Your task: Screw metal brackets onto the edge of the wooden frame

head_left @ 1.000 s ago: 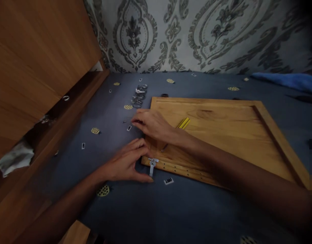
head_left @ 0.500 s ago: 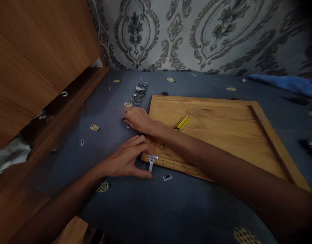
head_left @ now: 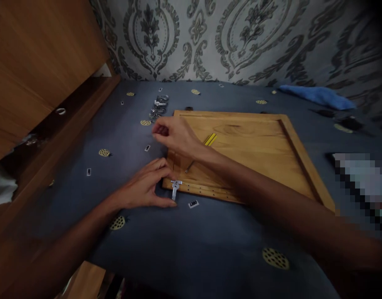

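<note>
L forearm [head_left: 79, 230] in from 8 o'clock; L hand [head_left: 144, 185] w/ thumb & fingers bowed in a C facing 3. R forearm [head_left: 256, 180] in from 4; R hand [head_left: 181, 135] apart, at L's 1 o'clock, fingers curled, tips twd 9.

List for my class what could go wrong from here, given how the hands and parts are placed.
1. The metal fitting could shift at the corner of the wooden panel if the left hand, thumb by its lower end, moves.
2. The right forearm crosses above the yellow-handled screwdriver and might knock it, perhaps scratching the panel.
</note>
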`<action>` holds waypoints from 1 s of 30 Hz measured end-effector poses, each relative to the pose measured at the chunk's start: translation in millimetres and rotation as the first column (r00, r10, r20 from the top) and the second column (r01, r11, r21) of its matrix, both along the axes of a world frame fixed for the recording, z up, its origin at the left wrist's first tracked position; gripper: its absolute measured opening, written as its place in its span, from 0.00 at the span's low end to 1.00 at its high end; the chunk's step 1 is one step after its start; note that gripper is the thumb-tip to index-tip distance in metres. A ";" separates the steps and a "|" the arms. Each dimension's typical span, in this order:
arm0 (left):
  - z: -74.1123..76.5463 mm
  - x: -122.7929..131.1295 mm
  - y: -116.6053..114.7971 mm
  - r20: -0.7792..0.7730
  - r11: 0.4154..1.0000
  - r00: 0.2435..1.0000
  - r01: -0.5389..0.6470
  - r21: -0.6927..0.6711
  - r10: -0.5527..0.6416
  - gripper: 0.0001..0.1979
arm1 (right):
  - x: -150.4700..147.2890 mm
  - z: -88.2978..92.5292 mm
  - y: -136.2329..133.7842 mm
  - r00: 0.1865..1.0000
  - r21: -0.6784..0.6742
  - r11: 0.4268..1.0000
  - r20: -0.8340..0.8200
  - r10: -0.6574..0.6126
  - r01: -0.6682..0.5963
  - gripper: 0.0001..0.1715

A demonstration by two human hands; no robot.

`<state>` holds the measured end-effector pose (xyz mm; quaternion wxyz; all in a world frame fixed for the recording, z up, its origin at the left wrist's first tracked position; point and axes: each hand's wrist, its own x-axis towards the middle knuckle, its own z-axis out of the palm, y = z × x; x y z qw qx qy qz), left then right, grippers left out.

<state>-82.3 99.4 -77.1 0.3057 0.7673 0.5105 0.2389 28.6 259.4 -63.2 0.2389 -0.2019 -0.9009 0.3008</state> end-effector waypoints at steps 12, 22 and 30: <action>-0.9 -1.7 -0.6 -0.023 1.000 1.000 -0.012 -0.021 0.012 0.20 | 134.5 -29.9 -43.1 0.995 -0.088 0.995 -0.087 -0.057 0.049 0.07; 3.4 -0.7 -1.2 -0.033 0.999 0.999 -0.016 -0.044 0.015 0.20 | 132.1 -34.7 -31.2 0.984 -0.158 0.978 -0.094 -0.155 0.139 0.08; 1.7 -0.8 -1.7 0.001 1.000 1.000 -0.012 -0.021 0.012 0.20 | 132.8 -29.5 -30.5 0.986 -0.090 0.987 -0.088 -0.145 0.137 0.14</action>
